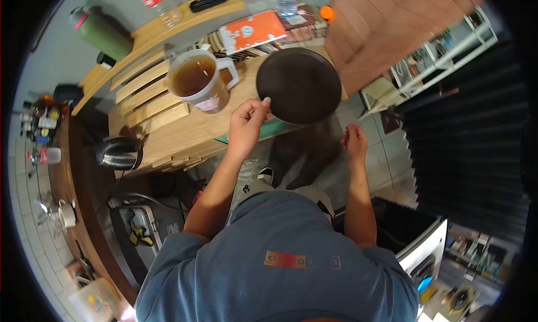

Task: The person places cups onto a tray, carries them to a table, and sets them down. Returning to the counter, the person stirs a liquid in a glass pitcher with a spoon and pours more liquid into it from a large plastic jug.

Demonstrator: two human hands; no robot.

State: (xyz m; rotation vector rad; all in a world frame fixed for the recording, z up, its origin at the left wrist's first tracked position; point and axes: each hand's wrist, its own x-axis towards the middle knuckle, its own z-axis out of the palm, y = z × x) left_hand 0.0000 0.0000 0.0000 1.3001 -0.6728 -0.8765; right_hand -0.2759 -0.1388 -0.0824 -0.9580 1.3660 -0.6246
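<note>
My left hand (pixel 247 124) pinches the near left rim of a round, dark brown tray (pixel 298 84), thumb on top. The tray lies over the right end of the wooden bench and juts past its front edge. To the right and below the tray is my right hand (pixel 354 142), apart from it, with fingers curled in and nothing visible in them. Left of the tray stands a pitcher (pixel 214 102) of amber-brown liquid, its white handle pointing towards the tray.
A kettle (pixel 119 153) sits at the bench's left end. Behind are a green bottle (pixel 101 33), plastic bottles (pixel 286 0), and an orange-covered book (pixel 253 30). A white wire rack (pixel 443 58) and a black corrugated panel (pixel 465 131) are on the right.
</note>
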